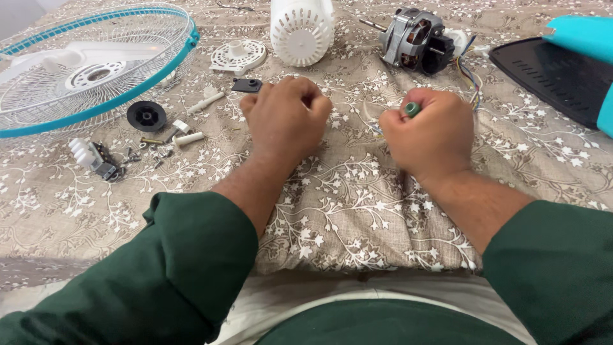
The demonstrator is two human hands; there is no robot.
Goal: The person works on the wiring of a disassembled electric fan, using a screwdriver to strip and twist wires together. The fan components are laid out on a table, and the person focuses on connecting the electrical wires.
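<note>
My right hand (429,133) is closed around a tool with a green handle end (412,109), which pokes out above the fist. My left hand (285,116) is curled into a fist just to its left, knuckles up; what it holds is hidden. Both rest on a beige cloth with a white floral print (348,198). A fan motor (414,39) with coloured wires (471,71) lies beyond my right hand. A white ribbed motor cover (301,29) stands beyond my left hand. Both arms wear dark green sleeves.
A wire fan guard with a teal rim (89,64) lies at far left over white blades. Small parts lie nearby: a white vented disc (238,55), black round knob (146,115), white push-button switch block (92,157), screws (153,153), white pegs (190,137). A black and teal fan base (562,70) sits at right.
</note>
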